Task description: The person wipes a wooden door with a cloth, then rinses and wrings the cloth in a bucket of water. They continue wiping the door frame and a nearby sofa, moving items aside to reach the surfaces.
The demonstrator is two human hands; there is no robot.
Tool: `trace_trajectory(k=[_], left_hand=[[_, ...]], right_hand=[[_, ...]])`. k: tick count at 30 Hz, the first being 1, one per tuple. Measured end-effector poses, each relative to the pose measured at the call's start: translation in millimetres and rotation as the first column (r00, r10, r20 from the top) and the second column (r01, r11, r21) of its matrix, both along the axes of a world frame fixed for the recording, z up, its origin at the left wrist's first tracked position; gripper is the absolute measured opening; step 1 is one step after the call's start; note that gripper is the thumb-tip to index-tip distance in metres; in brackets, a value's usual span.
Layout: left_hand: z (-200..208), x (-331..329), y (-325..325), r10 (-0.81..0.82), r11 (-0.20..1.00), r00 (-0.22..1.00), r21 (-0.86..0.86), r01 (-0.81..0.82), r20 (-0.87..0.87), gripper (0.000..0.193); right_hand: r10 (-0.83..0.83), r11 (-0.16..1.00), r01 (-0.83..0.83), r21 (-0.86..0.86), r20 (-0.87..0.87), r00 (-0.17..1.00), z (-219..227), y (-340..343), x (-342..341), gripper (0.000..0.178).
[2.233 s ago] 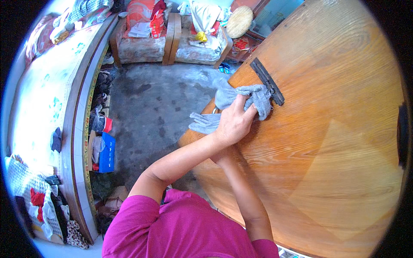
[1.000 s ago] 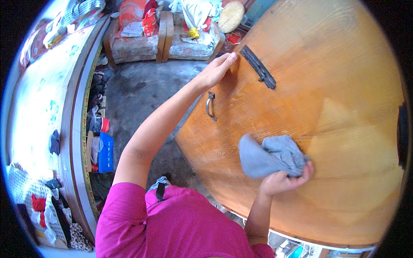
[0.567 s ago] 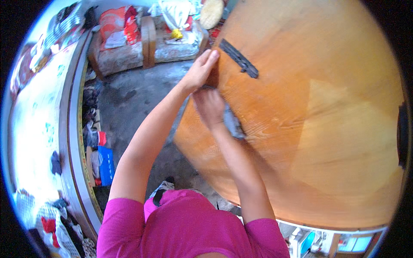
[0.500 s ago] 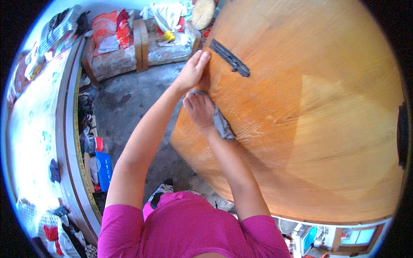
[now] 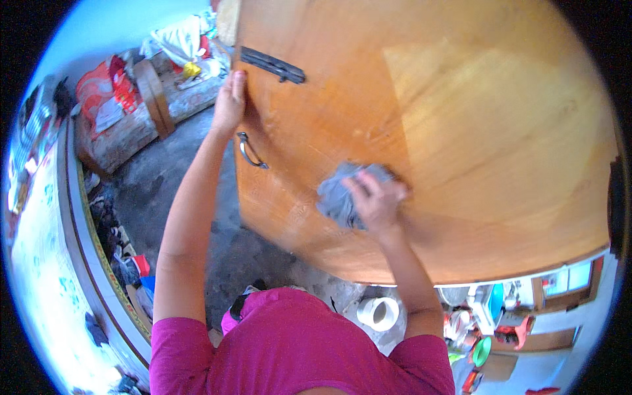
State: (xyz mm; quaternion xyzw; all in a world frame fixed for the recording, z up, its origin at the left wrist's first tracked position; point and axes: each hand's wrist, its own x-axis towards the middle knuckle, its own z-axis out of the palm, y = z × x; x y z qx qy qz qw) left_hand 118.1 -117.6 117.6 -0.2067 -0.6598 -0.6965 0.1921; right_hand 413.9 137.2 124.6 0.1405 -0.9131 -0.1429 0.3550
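Observation:
A large wooden door [image 5: 487, 145] fills the right half of the view. My left hand [image 5: 230, 105] grips its left edge, just below a black bar-shaped lock or bolt [image 5: 271, 64]; the fingers behind the edge are partly hidden. Lower on that edge sits a curved metal handle [image 5: 250, 151]. Against the door's face, my right hand [image 5: 376, 203], a little blurred, holds a crumpled grey cloth [image 5: 337, 197]. The wood has a paler patch to the right of the cloth.
Armchairs [image 5: 125, 141] piled with clothes stand at the far left. A bed [image 5: 49, 257] runs along the left side, with boxes and bags beside it. On the dark floor [image 5: 243, 270], a white bucket [image 5: 378, 313] stands below the door; basins and other household items lie at lower right.
My right hand has swept the cloth rightward and down across the door, away from the handle, which now shows. My left hand stays on the edge. The view has shifted toward the right.

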Motion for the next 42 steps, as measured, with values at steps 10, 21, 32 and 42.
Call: trace_trajectory(k=[10,21,32,42], left_hand=[[-8.5,-29.4,4.0,-0.051,0.999,0.998,0.019,0.05,0.023,0.054],[5.0,-36.9,18.3,-0.075,0.997,0.996,-0.005,0.076,0.055,0.063],[4.2,-61.4,38.9,-0.06,0.995,0.998,-0.086,0.059,-0.013,0.046],[14.4,-26.3,35.3,-0.296,0.954,0.955,0.048,0.297,-0.013,0.045]], right_hand=[[-0.172,0.983,0.178,-0.036,-0.496,0.851,107.0,-30.5,-71.3,0.046],[-0.093,0.977,0.09,0.194,0.005,0.996,-136.9,12.9,-3.0,0.043],[-0.571,0.812,0.447,-0.376,-0.674,0.468,78.1,91.2,45.6,0.059],[-0.759,0.017,-0.32,-0.947,-0.22,0.613,-163.5,86.8,17.8,0.055]])
